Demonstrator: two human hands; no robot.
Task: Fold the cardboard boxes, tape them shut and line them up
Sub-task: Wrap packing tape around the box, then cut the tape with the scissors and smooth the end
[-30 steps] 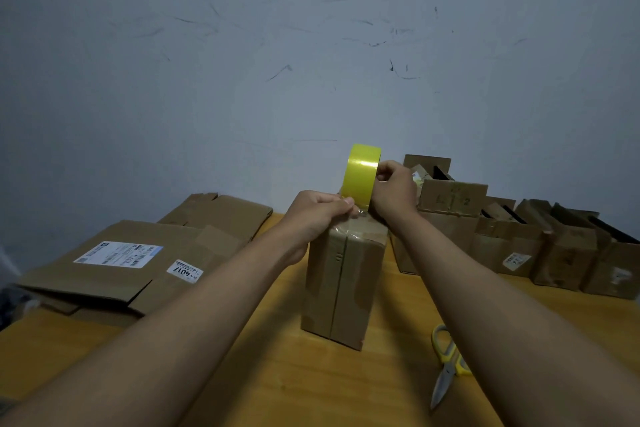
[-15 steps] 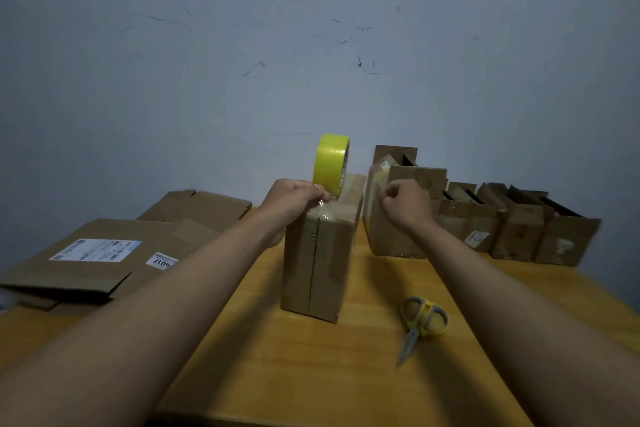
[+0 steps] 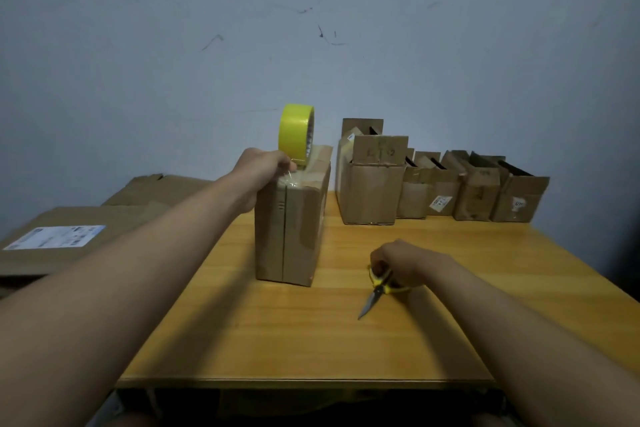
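taping is the step we're on right now. our left hand [image 3: 265,163] pinches the loose end of tape down on the top near edge of the upright box [image 3: 291,222] at centre frame, with the yellow tape roll [image 3: 296,134] standing on top of it. our right hand [image 3: 403,262], lower right of centre, is curled round the handles of the scissors [image 3: 377,288] on the table [image 3: 311,340]. next we'd guess the scissors come up to snip the tape by the roll, then the box joins the row of boxes [image 3: 440,187] at the right. flat cardboard [image 3: 69,236] waits at left.
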